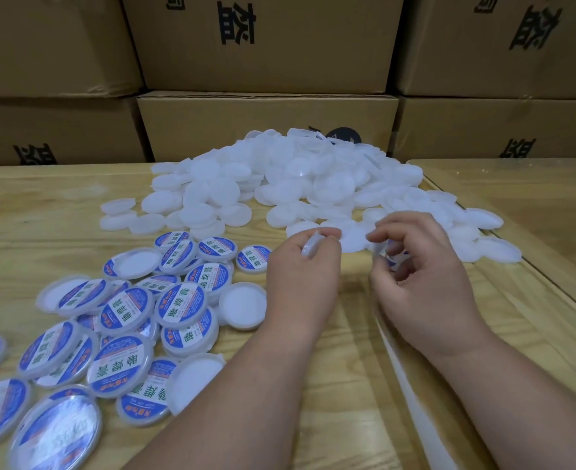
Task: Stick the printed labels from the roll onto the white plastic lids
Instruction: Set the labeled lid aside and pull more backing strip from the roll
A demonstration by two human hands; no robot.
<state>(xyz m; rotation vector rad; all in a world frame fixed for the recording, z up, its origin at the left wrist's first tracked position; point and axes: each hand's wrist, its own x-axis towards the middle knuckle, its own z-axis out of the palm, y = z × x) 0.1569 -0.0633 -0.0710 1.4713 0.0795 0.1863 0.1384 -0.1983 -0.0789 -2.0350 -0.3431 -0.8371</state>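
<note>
A: What are the hands doing?

B: The left hand [302, 279] grips one plain white lid [310, 245] on edge between curled fingers and thumb, held up just above the wooden surface [42, 212]. The right hand [415, 276] sits just beside it, fingers curled, pinching a label [393, 256]; only a bit of blue and white print shows between the fingers, and it is blurred.

A: Are the two hands touching?

B: No, a small gap lies between them.

A: Where is the label strip?

B: A glossy strip of backing paper [412, 378] runs from under the right hand down toward the bottom edge, passing beneath the right forearm. I cannot see the roll itself.

A: And the rest of the lids?

B: A big heap of blank lids [296, 178] lies on the far part of the surface, spreading right up behind both hands and off to the right. The labelled lids [123, 320] lie in a loose pile to the left of the left arm, overlapping one another. Most show their blue and white labels face up; a few lie flipped, showing the white hollow inside.

A: What is behind it all?

B: Stacked brown cardboard boxes [266, 45] with black printed characters, standing against the far edge of the surface.
</note>
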